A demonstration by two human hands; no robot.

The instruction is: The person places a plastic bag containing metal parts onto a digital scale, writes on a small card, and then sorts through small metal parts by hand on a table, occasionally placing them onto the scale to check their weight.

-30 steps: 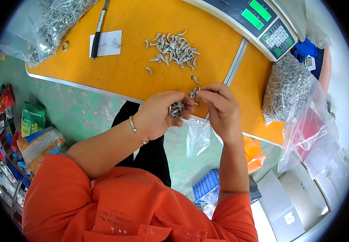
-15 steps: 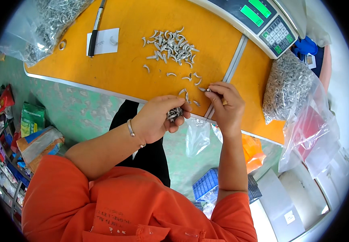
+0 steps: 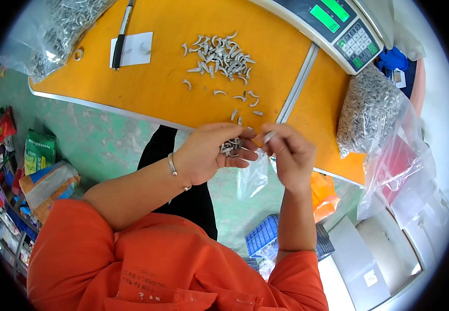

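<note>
My left hand [image 3: 201, 153] is cupped at the table's front edge, its fingers curled around several small curved grey metal pieces [image 3: 229, 147]. Close to its fingertips, my right hand [image 3: 294, 158] pinches a single pale metal piece [image 3: 269, 136], slightly blurred. On the orange-yellow table [image 3: 157, 93] beyond both hands lies a loose pile of the same claw-shaped pieces [image 3: 220, 56]. A few strays, among them one curved piece [image 3: 219, 93], lie between the pile and my hands.
A digital scale [image 3: 333, 31] stands at the far right, with a clear bag of metal pieces [image 3: 364, 111] below it. Another filled bag [image 3: 74, 20] is at the far left, near a metal ring [image 3: 79, 54], a pen [image 3: 119, 52] and a white card [image 3: 140, 49].
My right hand has lifted off the table and drawn nearer with a metal piece in its pinch. My left hand has shifted slightly right, its fingers opening a little around the pieces.
</note>
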